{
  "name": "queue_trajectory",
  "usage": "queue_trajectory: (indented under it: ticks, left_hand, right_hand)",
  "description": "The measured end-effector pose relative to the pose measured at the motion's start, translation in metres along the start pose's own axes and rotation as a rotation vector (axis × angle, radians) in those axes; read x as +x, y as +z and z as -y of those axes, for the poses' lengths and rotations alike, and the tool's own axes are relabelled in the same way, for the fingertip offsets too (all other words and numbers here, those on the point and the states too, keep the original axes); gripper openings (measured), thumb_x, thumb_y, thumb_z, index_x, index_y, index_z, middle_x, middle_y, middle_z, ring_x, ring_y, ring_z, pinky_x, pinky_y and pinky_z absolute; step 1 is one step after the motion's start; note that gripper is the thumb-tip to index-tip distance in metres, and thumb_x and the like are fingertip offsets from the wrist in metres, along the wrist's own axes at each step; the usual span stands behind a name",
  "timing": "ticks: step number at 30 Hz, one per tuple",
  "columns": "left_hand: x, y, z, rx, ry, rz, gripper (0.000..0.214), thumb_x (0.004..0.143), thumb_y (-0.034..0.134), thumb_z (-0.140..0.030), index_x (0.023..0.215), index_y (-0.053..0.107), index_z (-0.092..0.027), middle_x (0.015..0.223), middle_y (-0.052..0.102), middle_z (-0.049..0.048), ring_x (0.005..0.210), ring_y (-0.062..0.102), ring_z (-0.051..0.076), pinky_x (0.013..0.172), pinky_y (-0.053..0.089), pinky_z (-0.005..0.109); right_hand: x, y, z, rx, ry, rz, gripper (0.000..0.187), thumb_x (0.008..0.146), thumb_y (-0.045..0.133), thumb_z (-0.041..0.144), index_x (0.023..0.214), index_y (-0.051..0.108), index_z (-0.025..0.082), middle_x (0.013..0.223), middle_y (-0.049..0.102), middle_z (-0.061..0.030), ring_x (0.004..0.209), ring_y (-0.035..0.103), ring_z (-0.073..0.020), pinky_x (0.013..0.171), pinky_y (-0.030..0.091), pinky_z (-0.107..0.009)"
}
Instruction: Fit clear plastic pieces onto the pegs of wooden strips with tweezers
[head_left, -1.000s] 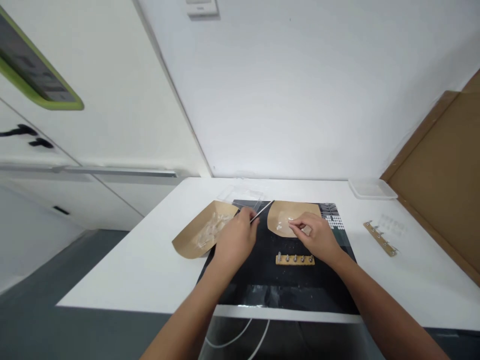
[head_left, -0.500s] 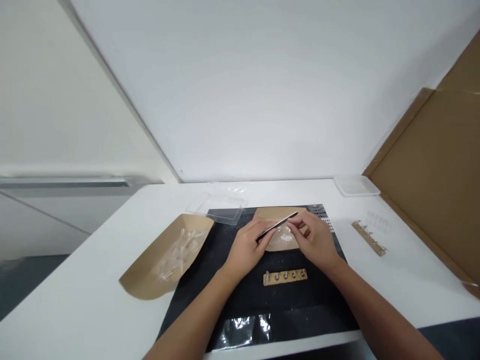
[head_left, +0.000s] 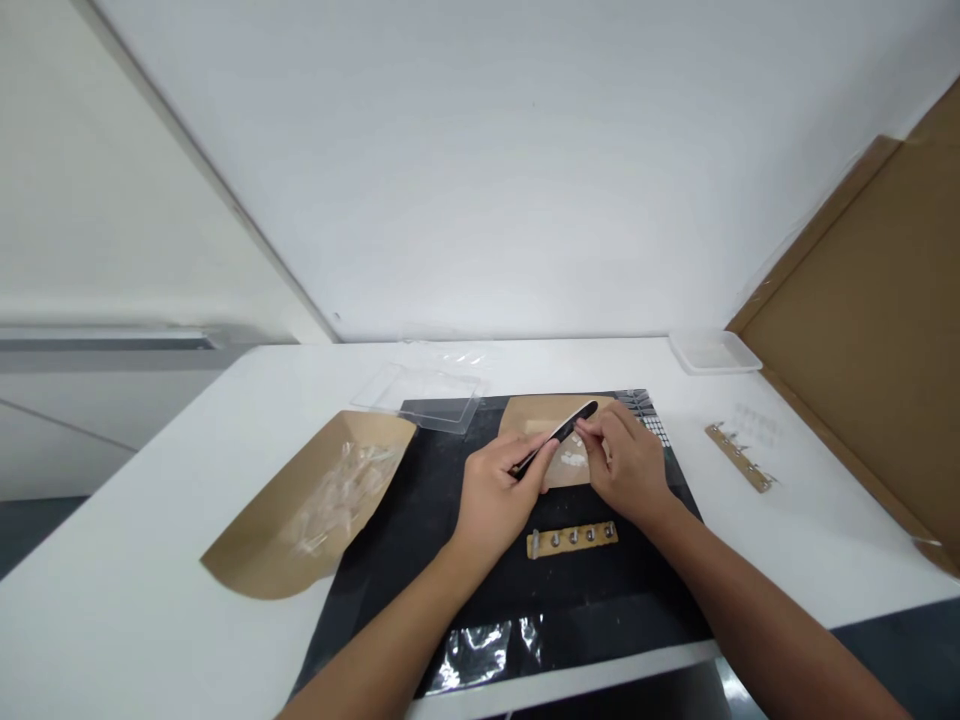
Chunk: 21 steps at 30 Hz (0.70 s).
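Observation:
My left hand (head_left: 499, 490) is closed around one end of a flat nail file (head_left: 576, 424), black on its face with a pale edge, which slants up to the right. Close to the file's far end, my right hand (head_left: 626, 462) pinches with thumb and index finger. Whatever sits between those fingertips is hidden. Below both hands lies a brown paper piece (head_left: 517, 412) with small white bits (head_left: 574, 459) on it. Nearer to me, a tan strip (head_left: 564, 540) carries a row of round metal studs, and a clear upright piece stands at its left end.
A black mat (head_left: 555, 600) covers the middle of the white table (head_left: 135, 520). On the left, a curved brown paper tray (head_left: 247, 550) holds clear plastic pieces. Clear plastic lids (head_left: 420, 392) lie behind. At right are a second studded strip (head_left: 739, 458), a shallow container (head_left: 716, 352) and cardboard (head_left: 862, 330).
The nail file has turned, showing more of its black face. My right fingertips stay near its far end. The whole view has shifted slightly.

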<state>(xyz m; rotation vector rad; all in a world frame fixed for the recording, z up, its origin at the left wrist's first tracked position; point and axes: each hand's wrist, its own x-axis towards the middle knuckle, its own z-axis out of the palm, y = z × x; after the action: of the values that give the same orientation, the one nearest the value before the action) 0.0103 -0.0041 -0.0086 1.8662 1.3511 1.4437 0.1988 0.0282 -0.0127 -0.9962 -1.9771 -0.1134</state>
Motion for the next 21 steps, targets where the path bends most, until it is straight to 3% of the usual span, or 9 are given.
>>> queue_trajectory:
  ticks: [5,9,13,17,21]
  left_hand:
    - [-0.003,0.000,-0.009,-0.013,0.002,-0.028,0.017,0.098,0.070,-0.026,0.100,0.085,-0.022,0.068,0.069,-0.0014,0.057,0.063,0.012,0.059,0.050,0.025]
    - [-0.003,-0.004,-0.013,0.041,0.008,-0.059,0.018,0.099,0.068,-0.028,0.102,0.085,-0.021,0.069,0.068,-0.0008,0.060,0.063,0.013,0.062,0.051,0.025]
    - [-0.003,-0.005,-0.007,0.056,-0.043,-0.068,0.019,0.099,0.067,-0.028,0.101,0.084,-0.020,0.071,0.068,-0.0004,0.059,0.062,0.012,0.061,0.051,0.025]
    - [-0.006,-0.001,-0.007,-0.004,-0.064,-0.027,0.020,0.100,0.067,-0.027,0.110,0.083,-0.023,0.076,0.068,-0.0010,0.058,0.063,0.011,0.060,0.052,0.024]
    - [-0.008,0.000,-0.009,-0.074,-0.082,0.032,0.025,0.100,0.066,-0.026,0.120,0.082,-0.025,0.074,0.066,-0.0026,0.052,0.062,0.009,0.060,0.053,0.022]
  right_hand:
    - [0.000,0.004,0.004,-0.171,-0.161,0.050,0.019,0.102,0.053,0.014,0.086,0.058,0.022,0.082,0.065,-0.0043,0.070,0.056,-0.0178,0.061,0.038,-0.030]
    - [0.002,0.003,0.005,-0.081,-0.084,-0.047,0.018,0.101,0.057,0.015,0.085,0.057,0.023,0.080,0.063,-0.0030,0.070,0.057,-0.0169,0.060,0.039,-0.029]
    - [0.002,-0.001,0.005,0.063,-0.016,-0.046,0.016,0.103,0.059,0.017,0.089,0.056,0.023,0.078,0.060,-0.0010,0.068,0.056,-0.0153,0.060,0.042,-0.027]
    - [0.002,0.001,0.002,0.050,0.043,-0.091,0.012,0.103,0.060,0.019,0.092,0.057,0.023,0.081,0.061,-0.0018,0.070,0.057,-0.0158,0.059,0.043,-0.027]
    - [0.003,0.003,0.000,0.049,0.047,-0.054,0.012,0.105,0.058,0.020,0.093,0.056,0.024,0.084,0.062,-0.0032,0.073,0.060,-0.0165,0.059,0.045,-0.028]
